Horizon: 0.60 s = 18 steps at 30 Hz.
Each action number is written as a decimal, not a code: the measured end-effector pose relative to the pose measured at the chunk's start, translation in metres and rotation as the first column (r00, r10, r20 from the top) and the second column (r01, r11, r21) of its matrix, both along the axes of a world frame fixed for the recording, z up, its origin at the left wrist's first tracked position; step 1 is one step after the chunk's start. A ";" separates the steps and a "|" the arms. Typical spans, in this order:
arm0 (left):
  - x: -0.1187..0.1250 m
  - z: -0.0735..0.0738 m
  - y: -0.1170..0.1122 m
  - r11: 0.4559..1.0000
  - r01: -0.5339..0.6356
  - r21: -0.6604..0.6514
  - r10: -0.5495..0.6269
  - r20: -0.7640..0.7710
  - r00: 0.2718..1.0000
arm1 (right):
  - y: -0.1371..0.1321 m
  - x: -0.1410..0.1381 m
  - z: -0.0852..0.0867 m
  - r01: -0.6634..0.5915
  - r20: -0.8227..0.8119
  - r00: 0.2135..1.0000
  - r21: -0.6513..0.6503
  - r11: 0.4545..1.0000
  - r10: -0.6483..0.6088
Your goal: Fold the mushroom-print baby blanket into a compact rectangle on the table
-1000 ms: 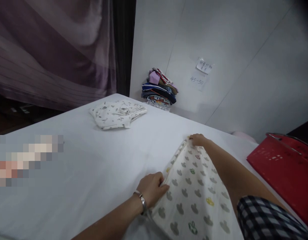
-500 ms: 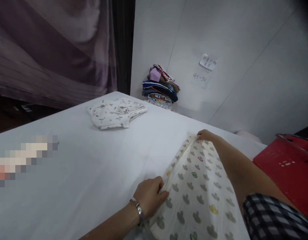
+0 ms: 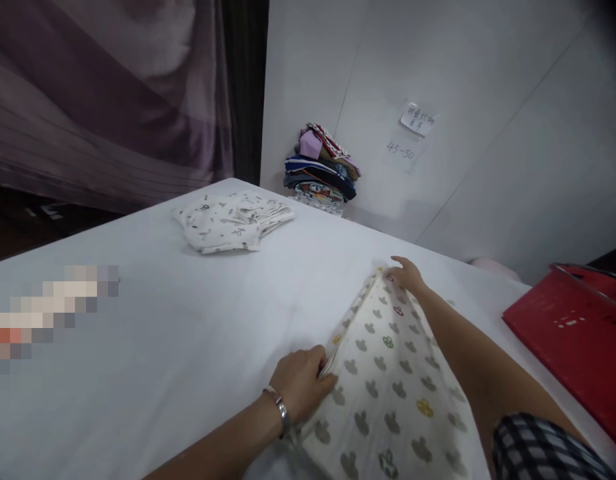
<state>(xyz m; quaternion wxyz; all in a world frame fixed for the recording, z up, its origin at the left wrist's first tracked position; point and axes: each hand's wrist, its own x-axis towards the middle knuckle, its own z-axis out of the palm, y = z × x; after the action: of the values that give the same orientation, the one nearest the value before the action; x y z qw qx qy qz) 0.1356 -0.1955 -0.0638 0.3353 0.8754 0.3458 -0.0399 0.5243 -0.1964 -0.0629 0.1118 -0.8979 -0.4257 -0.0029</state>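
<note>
White printed cloth (image 3: 393, 373) meets the right hand (image 3: 407, 273), one finger (image 3: 400, 259) newly raised.

Pale seamed wall (image 3: 463, 60), purplish curtain (image 3: 113, 87) — left, white tabletop (image 3: 213, 313), dim light

Left of the left hand (image 3: 301, 383): open desk (image 3: 203, 333), up to a blurred item (image 3: 55, 307).
Ahead of the left hand: free surface, then a folded garment (image 3: 221, 223).
Between the hands: printed cloth (image 3: 383, 380) blocks low passage.
Beyond the right hand (image 3: 407, 272): narrow strip, then wall (image 3: 468, 147).
Right of the right forearm: slim gap before the red basket (image 3: 573, 340).
</note>
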 end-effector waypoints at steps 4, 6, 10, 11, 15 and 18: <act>0.000 0.000 0.000 1.000 0.003 -0.001 -0.003 0.008 1.000 | -0.003 -0.021 -0.020 -0.020 0.072 0.997 -0.011 1.000 0.021; 0.000 0.000 0.000 1.000 0.010 0.000 -0.010 0.002 1.000 | 0.001 -0.025 -0.027 -0.022 0.037 0.999 -0.109 0.994 0.026; 0.000 0.001 0.000 1.000 0.015 0.005 -0.015 0.002 1.000 | 0.009 -0.026 -0.026 -0.016 -0.003 1.000 -0.175 0.984 0.015; 0.000 0.001 0.000 1.000 0.014 0.006 -0.014 0.003 1.000 | 0.009 -0.027 -0.024 -0.015 0.003 1.000 -0.167 0.986 0.015; 0.000 0.000 0.000 1.000 0.011 0.012 -0.012 0.017 1.000 | -0.005 -0.044 -0.018 0.016 0.085 0.996 -0.064 0.998 -0.011; 0.001 -0.001 0.000 1.000 0.017 0.020 -0.018 0.024 1.000 | -0.021 -0.065 -0.022 -0.032 0.127 0.991 -0.045 0.998 0.037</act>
<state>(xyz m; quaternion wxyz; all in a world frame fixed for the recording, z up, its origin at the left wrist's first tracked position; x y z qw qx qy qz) 0.1366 -0.1951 -0.0647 0.3303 0.8821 0.3345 -0.0289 0.4594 -0.2171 -0.0847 0.0652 -0.8905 -0.4476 -0.0495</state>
